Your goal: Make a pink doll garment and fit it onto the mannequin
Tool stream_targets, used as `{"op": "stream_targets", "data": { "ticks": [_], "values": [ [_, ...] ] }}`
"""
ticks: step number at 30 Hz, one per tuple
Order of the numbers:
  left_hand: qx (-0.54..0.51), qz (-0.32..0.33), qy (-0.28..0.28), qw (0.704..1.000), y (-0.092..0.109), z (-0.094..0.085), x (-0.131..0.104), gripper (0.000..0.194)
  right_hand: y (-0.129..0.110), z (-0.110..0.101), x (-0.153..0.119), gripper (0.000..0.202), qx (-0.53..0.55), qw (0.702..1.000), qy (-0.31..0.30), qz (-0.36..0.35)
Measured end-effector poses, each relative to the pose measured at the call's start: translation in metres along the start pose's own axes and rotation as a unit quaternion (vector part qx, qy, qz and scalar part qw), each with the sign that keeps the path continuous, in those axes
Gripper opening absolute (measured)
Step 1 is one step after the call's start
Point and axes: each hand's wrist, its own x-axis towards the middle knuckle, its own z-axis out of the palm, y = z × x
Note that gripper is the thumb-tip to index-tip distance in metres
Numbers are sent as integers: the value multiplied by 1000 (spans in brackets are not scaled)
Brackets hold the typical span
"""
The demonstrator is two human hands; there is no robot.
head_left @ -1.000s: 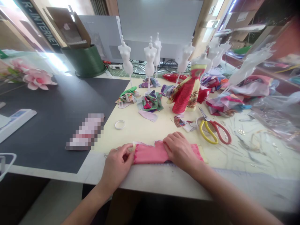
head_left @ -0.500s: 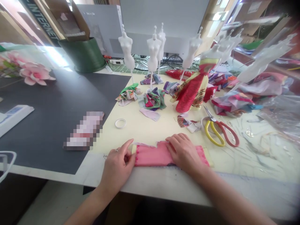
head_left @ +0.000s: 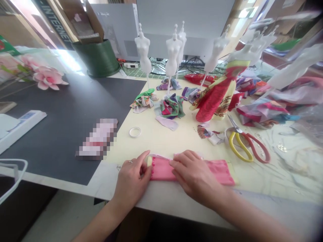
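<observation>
A pink strip of cloth [head_left: 164, 169] with pale yellow ends lies flat near the table's front edge. My left hand [head_left: 132, 176] is at its left end, thumb and index finger pinching the edge there. My right hand [head_left: 193, 174] rests across the middle of the cloth, palm down, fingers stretched out and pointing left. It covers part of the strip. Behind the hands lies a white tape ring [head_left: 135, 132]. Scissors [head_left: 243, 139] with one yellow and one red handle lie to the right.
White mini mannequins [head_left: 174, 53] stand at the back, one in a red dress [head_left: 214, 97]. Fabric scraps [head_left: 173, 107] lie around their bases. On the dark mat [head_left: 101, 97] is a pixelated flat object [head_left: 98, 139]. A green pot [head_left: 97, 58] and pink flower [head_left: 49, 77] are behind.
My right hand has slid left along the cloth, uncovering more of its right part. The whole view has shifted slightly. My left hand stays at the left end.
</observation>
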Motion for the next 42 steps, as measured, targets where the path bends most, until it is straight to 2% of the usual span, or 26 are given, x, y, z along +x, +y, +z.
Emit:
{"op": "stream_targets", "data": {
  "ticks": [5, 10, 15, 17, 20, 24, 27, 34, 42],
  "values": [
    [5, 16, 11, 1000, 0, 2, 1, 35, -3, 9, 10, 14, -53, 996, -72, -24],
    [6, 40, 15, 999, -2, 1, 0, 34, 0, 18, 3, 16, -40, 997, -70, -13],
    [-6, 47, -9, 999, -2, -4, -6, 34, 0, 15, -5, 18, -14, 999, -48, -14],
    [-4, 61, 14, 998, -1, -6, -8, 33, 1, 13, -5, 20, -10, 999, -48, -6],
    [7, 129, 52, 990, 1, -8, -9, 31, 1, 11, -2, 20, -23, 998, -64, 0],
    [16, 235, 24, 972, 4, -7, -6, 33, 2, 12, 4, 14, -61, 995, -81, -21],
    [23, 266, 12, 964, 5, -6, -3, 34, 2, 14, 6, 9, -78, 993, -90, -24],
    [14, 253, 1, 967, 1, -6, -2, 33, 3, 18, 3, 12, -52, 994, -91, 0],
    [-12, 196, 28, 980, -10, -8, -3, 23, 4, 24, 2, 23, -25, 998, -65, 5]
  ]
}}
